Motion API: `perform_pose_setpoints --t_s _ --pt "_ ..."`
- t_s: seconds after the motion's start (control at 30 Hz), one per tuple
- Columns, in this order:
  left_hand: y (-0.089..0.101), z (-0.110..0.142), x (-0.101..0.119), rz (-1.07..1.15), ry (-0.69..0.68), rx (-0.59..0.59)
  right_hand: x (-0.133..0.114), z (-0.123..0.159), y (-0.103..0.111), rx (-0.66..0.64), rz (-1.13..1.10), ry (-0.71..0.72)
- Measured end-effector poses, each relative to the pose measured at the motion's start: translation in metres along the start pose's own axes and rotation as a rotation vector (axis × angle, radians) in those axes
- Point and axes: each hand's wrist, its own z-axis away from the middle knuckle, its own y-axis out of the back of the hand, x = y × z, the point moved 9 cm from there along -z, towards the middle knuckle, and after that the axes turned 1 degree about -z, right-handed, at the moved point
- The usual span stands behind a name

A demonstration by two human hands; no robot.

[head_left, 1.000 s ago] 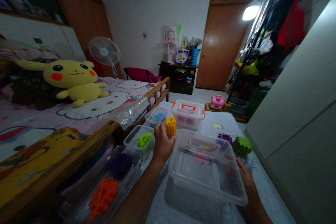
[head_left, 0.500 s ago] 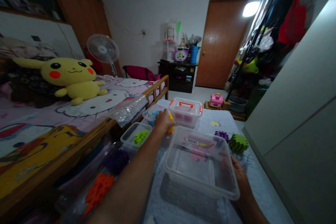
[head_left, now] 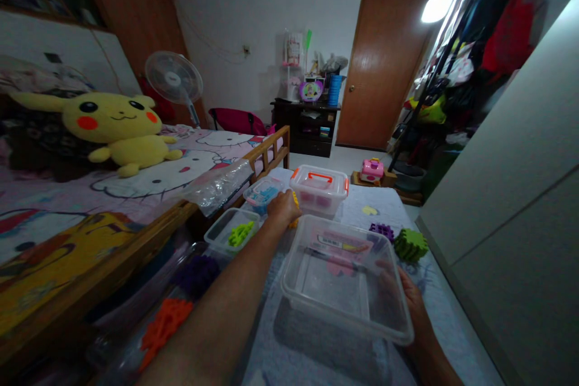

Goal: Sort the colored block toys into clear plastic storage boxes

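Note:
My right hand (head_left: 409, 292) grips the right side of a clear plastic box (head_left: 348, 329), its fingers partly seen through the wall. The box is tilted above the table, with no lid on it. Further off, my left hand (head_left: 283, 208) is closed at some yellow toy pieces (head_left: 294, 223), which show beyond its fingers; the fingertips are hidden. Next to that hand stand a lidded clear box with an orange handle (head_left: 320, 184) and a container of blue pieces (head_left: 263, 194). Light-green pieces (head_left: 240, 233) lie in an open container (head_left: 212, 238) left of my forearm.
Purple pieces (head_left: 382, 231) and a stack of green pieces (head_left: 411, 245) lie on the table's right side. Orange pieces (head_left: 165, 329) and dark purple pieces (head_left: 198, 275) sit at lower left. A wooden bed rail (head_left: 181, 220) runs along the left; a pale cabinet (head_left: 511, 193) borders the right.
My left hand has curled more tightly at the yellow pieces. My right hand and the clear box stay nearly in place; the view has shifted slightly.

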Motion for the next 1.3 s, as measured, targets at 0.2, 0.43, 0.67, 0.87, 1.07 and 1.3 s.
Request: perform_pose_setpoints --t_s 0.2,0.43,0.67,0.87,1.07,1.3 --pt "0.012 0.003 0.002 -0.023 -0.035 0.078 0.000 0.001 -0.005 -0.016 -0.028 -0.034" --pt "0.067 0.028 0.011 -0.017 -0.096 0.206 0.003 0.000 -0.005 -0.028 -0.034 -0.050" --pt "0.096 0.105 0.084 0.061 -0.575 0.020 -0.002 0.002 -0.006 -0.014 -0.038 -0.026" --pt "0.024 0.146 0.130 -0.165 -0.892 -0.442 -0.001 0.001 -0.010 -0.040 -0.079 -0.027" --pt "-0.035 0.149 0.136 -0.261 -1.031 -0.604 -0.004 0.001 -0.015 -0.073 -0.121 -0.016" --pt "-0.065 0.163 0.126 -0.459 -1.115 -0.684 -0.003 0.002 -0.010 -0.054 -0.072 -0.009"
